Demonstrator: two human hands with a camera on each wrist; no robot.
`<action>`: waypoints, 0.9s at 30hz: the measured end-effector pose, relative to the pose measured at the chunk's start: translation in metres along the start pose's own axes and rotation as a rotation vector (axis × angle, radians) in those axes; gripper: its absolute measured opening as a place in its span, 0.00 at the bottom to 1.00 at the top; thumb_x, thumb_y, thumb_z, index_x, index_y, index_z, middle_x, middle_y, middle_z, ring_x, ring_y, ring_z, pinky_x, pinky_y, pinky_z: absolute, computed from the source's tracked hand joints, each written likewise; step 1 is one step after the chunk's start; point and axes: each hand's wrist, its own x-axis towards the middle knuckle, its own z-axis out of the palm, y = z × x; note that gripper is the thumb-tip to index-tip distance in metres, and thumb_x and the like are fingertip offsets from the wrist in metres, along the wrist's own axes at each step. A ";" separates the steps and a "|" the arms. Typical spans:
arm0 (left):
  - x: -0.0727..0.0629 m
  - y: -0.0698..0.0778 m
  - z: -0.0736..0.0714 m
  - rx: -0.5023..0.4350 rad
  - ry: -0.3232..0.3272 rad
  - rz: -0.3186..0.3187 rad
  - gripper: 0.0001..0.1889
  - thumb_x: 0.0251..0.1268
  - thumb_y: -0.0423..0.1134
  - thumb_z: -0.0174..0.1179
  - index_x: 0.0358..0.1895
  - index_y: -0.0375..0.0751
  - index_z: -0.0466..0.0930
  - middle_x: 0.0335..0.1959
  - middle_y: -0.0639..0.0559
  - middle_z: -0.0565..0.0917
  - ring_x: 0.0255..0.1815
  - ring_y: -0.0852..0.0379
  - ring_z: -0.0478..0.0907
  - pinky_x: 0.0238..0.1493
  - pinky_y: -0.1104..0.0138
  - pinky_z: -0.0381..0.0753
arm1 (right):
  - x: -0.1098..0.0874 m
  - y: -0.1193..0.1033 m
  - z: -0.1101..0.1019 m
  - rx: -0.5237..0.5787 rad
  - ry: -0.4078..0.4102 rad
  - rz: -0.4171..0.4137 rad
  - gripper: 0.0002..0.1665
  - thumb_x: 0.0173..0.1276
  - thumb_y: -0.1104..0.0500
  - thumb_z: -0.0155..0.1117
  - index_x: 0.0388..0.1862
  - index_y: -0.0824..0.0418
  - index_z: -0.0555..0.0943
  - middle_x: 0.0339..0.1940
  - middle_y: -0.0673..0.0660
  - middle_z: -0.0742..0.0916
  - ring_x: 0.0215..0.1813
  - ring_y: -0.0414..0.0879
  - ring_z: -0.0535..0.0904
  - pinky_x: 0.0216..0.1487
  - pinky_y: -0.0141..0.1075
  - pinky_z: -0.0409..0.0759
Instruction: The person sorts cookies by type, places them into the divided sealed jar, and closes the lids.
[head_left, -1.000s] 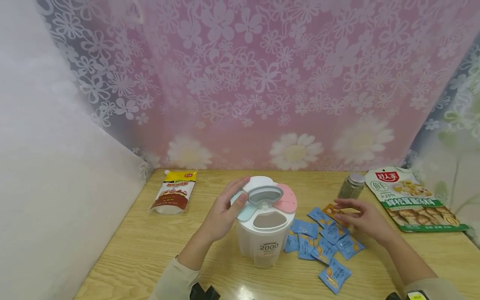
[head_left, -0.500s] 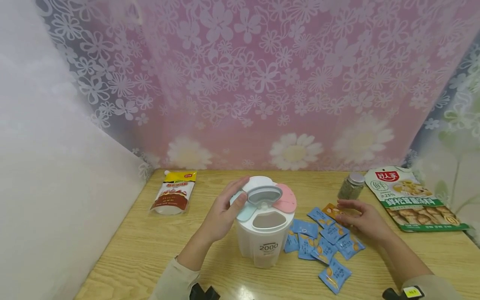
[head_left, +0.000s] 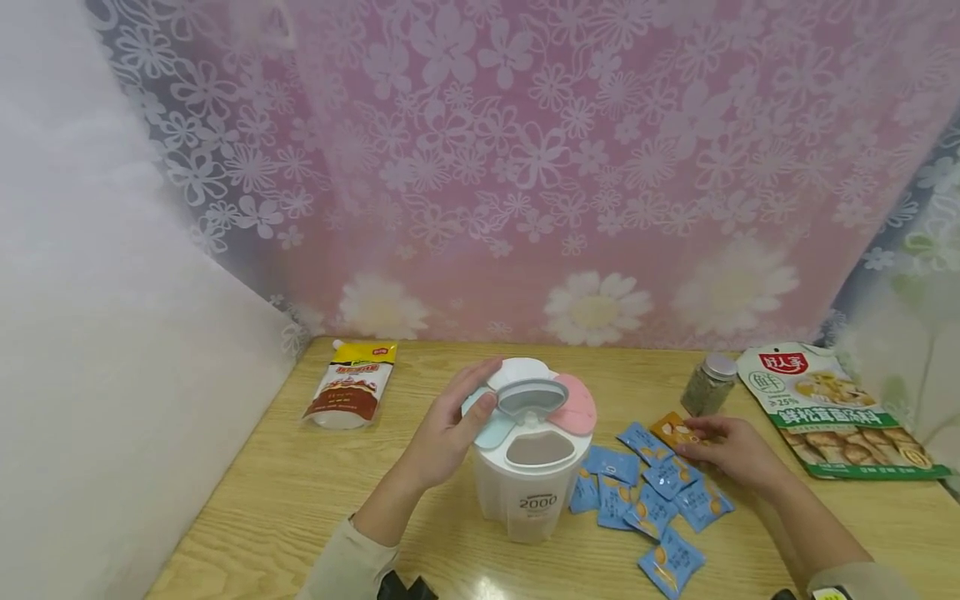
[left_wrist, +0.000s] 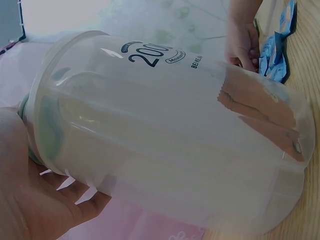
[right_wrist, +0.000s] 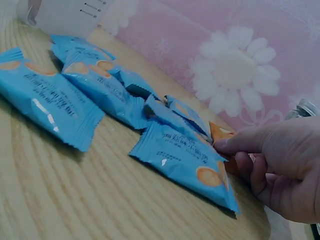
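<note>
My left hand point(head_left: 447, 433) grips the rim of a clear storage container point(head_left: 525, 504) marked 2000, with its thumb on the pale blue lid section. The grey-lined flap point(head_left: 531, 398) stands up over an uncovered compartment. Through the wall in the left wrist view, orange-brown packets point(left_wrist: 257, 102) show at the container's bottom. On the right, my right hand point(head_left: 738, 452) pinches an orange snack packet point(head_left: 671, 429) between thumb and fingers, low over the table. Several blue snack packets point(head_left: 648, 507) lie loosely heaped between this hand and the container.
A glass jar of dried herbs point(head_left: 708, 385) stands just behind the right hand. Beside it lies a large green-and-white mushroom seasoning bag point(head_left: 840, 408). A spouted sauce pouch point(head_left: 351, 387) lies at the back left. A floral curtain point(head_left: 480, 167) hangs behind the table.
My right hand has come down to the orange packet and its fingers have closed on the edge. The left hand keeps its hold on the container. The head view has shifted slightly.
</note>
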 end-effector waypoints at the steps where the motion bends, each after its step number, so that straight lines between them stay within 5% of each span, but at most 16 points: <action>1: -0.001 0.000 0.000 0.002 0.003 -0.002 0.25 0.80 0.44 0.49 0.76 0.46 0.64 0.76 0.46 0.64 0.76 0.48 0.62 0.72 0.49 0.66 | 0.000 -0.001 -0.001 0.003 -0.011 0.006 0.43 0.67 0.46 0.70 0.68 0.76 0.69 0.60 0.75 0.78 0.51 0.58 0.82 0.36 0.35 0.83; 5: -0.003 0.001 -0.001 0.005 0.006 -0.011 0.26 0.80 0.45 0.49 0.76 0.48 0.64 0.76 0.48 0.64 0.75 0.49 0.63 0.70 0.60 0.69 | 0.002 -0.002 -0.005 0.074 -0.059 0.037 0.42 0.69 0.47 0.67 0.67 0.77 0.68 0.46 0.65 0.82 0.35 0.45 0.82 0.32 0.37 0.82; 9: -0.004 0.002 -0.002 0.010 -0.004 -0.011 0.26 0.80 0.45 0.48 0.76 0.48 0.64 0.76 0.48 0.64 0.73 0.48 0.65 0.68 0.60 0.71 | 0.001 -0.002 -0.009 0.147 -0.086 0.082 0.35 0.71 0.47 0.65 0.62 0.74 0.71 0.35 0.54 0.83 0.31 0.41 0.78 0.32 0.36 0.80; 14: 0.001 0.001 -0.003 0.018 -0.003 0.002 0.25 0.80 0.45 0.48 0.76 0.47 0.64 0.74 0.48 0.67 0.72 0.48 0.67 0.69 0.53 0.71 | 0.002 -0.004 -0.013 0.165 -0.078 0.098 0.34 0.73 0.42 0.61 0.60 0.70 0.73 0.38 0.52 0.84 0.32 0.42 0.78 0.31 0.36 0.78; 21: -0.003 0.001 -0.002 0.009 0.002 -0.024 0.25 0.79 0.44 0.49 0.76 0.46 0.65 0.73 0.47 0.68 0.71 0.49 0.67 0.69 0.58 0.70 | 0.002 -0.013 -0.012 0.171 -0.063 0.093 0.33 0.73 0.42 0.61 0.59 0.69 0.74 0.38 0.53 0.83 0.33 0.43 0.79 0.33 0.37 0.80; 27: -0.001 0.002 -0.002 0.010 0.013 -0.003 0.25 0.79 0.43 0.50 0.75 0.46 0.65 0.73 0.48 0.69 0.72 0.50 0.66 0.71 0.54 0.69 | -0.002 -0.026 -0.015 0.111 0.031 0.057 0.34 0.73 0.40 0.59 0.59 0.68 0.75 0.36 0.54 0.84 0.33 0.46 0.79 0.33 0.39 0.80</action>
